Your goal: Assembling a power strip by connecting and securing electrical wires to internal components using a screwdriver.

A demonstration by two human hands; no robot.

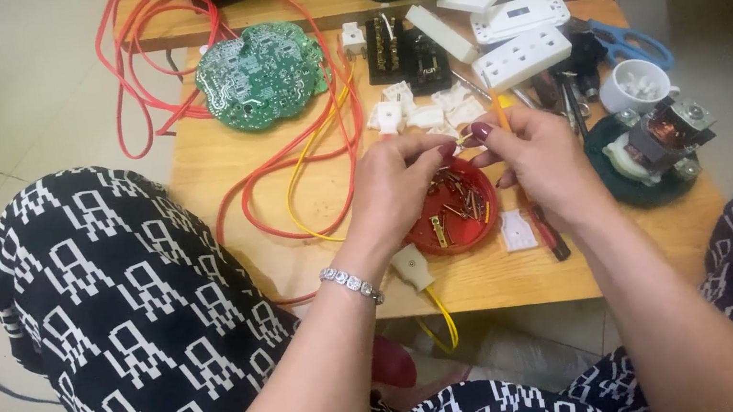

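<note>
At the centre of the frame, the left hand point(395, 190) and right hand point(534, 161) meet fingertip to fingertip, together pinching a small brass piece point(465, 138) just above the red dish point(451, 213) of brass parts. A green circuit board point(262, 74) lies upper left on the wooden table point(213, 151), white sockets point(522, 57) upper right.

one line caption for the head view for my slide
Both hands pinch a small metal part over a red dish of brass contacts.
</note>
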